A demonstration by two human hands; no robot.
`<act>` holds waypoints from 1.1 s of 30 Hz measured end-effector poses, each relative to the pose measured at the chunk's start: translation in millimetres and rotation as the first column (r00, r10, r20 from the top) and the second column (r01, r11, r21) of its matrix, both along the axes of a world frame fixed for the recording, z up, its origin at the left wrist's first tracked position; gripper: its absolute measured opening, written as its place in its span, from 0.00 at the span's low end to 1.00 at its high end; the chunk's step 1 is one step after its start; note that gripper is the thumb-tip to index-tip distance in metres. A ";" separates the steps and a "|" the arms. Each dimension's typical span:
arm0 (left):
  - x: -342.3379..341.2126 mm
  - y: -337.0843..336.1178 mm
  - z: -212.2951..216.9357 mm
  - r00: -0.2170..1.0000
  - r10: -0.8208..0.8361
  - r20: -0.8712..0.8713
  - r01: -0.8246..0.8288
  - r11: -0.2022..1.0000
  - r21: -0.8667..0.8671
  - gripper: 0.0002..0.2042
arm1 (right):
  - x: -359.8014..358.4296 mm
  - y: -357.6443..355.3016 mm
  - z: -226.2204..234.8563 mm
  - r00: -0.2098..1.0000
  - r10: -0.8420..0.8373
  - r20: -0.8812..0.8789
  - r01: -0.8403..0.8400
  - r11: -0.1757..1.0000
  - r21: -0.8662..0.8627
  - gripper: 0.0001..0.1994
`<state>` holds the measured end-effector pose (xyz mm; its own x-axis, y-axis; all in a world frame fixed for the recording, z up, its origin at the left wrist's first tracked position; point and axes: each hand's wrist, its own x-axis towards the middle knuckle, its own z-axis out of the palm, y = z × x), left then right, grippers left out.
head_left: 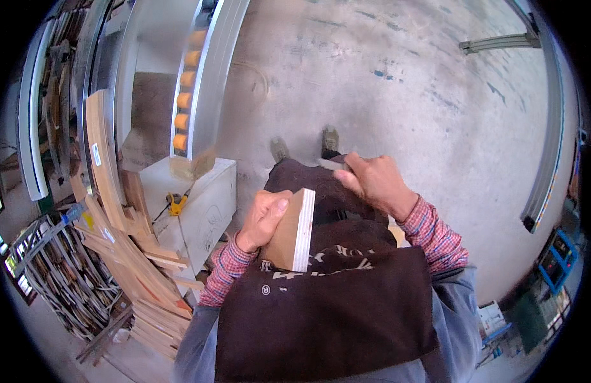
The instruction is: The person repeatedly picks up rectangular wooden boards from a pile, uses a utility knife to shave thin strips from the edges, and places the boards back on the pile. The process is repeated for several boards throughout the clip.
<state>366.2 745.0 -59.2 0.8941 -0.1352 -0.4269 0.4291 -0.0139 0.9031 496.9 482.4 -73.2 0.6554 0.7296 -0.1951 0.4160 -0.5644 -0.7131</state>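
Observation:
My left hand grips a thick plywood block and holds it on edge against my dark brown apron, pale layered edge facing right. To the block's upper right, my right hand is closed around a small pale, flat piece, whose end sticks out to the left between thumb and fingers. What that piece is cannot be made out. Both forearms wear red plaid sleeves. My shoes show on the concrete floor beyond the hands.
A white box-shaped stand with a yellow tool on top is at the left. Curved wooden parts are stacked beside it. A metal track with orange rollers runs above. A metal rail curves along the right.

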 end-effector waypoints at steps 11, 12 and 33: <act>-1.9 -4.6 -1.9 0.998 0.063 0.030 -0.064 0.996 0.060 0.23 | -21.9 9.5 74.1 0.967 0.252 -0.024 -0.234 0.925 0.298 0.22; -2.4 -4.0 -1.8 0.998 0.059 0.023 -0.060 0.996 0.062 0.23 | -21.5 9.7 73.6 0.967 0.253 -0.026 -0.235 0.926 0.295 0.22; 9.3 -10.3 4.8 0.999 0.042 0.004 -0.042 0.999 -0.008 0.23 | -6.4 -1.5 42.9 0.999 0.039 -0.006 -0.037 0.983 0.178 0.23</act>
